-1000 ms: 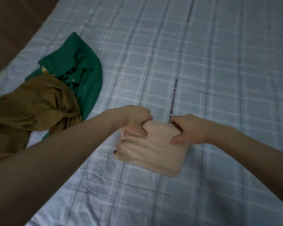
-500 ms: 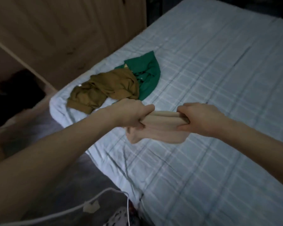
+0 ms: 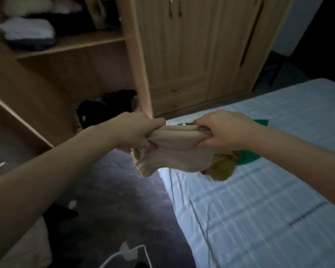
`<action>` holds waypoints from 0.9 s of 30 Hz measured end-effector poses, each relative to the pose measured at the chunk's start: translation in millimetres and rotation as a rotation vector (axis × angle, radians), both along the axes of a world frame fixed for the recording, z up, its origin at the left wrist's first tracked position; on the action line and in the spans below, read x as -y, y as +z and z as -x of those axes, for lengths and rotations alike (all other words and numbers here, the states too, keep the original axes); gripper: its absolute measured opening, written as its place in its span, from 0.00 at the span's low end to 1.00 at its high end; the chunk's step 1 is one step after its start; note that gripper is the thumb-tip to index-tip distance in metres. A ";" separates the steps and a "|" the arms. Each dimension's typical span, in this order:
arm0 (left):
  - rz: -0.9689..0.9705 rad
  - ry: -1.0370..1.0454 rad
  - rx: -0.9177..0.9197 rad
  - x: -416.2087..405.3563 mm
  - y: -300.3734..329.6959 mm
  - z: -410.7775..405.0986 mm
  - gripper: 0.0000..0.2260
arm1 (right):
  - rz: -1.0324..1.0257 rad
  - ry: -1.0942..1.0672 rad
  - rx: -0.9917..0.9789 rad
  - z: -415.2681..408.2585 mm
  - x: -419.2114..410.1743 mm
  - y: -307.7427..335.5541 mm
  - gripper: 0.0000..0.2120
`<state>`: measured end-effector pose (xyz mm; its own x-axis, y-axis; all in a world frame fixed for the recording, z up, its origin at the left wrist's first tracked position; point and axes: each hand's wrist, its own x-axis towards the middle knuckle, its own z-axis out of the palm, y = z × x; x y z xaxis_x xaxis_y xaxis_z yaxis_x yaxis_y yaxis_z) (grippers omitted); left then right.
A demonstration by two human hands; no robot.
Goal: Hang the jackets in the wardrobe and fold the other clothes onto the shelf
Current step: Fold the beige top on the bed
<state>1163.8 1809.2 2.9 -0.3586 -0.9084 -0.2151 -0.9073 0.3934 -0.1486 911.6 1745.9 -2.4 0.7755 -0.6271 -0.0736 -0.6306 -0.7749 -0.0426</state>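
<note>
A folded beige garment hangs in the air between my hands, over the bed's edge and the floor. My left hand grips its left end and my right hand grips its right end. Behind it on the bed lie an olive-brown garment and a green garment, both mostly hidden. The open wooden wardrobe stands ahead on the left, with a shelf bearing folded clothes.
The bed with a pale blue checked sheet fills the right. Dark clothes lie in the wardrobe's bottom. Closed wardrobe doors stand ahead. A white cable runs over the dark floor near me.
Both hands lifted the beige garment off the bed and carried it left toward the wardrobe. The view swung from the bed to the open wardrobe.
</note>
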 end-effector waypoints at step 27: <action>0.195 0.414 -0.081 91.7 113.1 -440.0 0.16 | 0.054 0.352 0.074 -481.3 196.8 126.0 0.16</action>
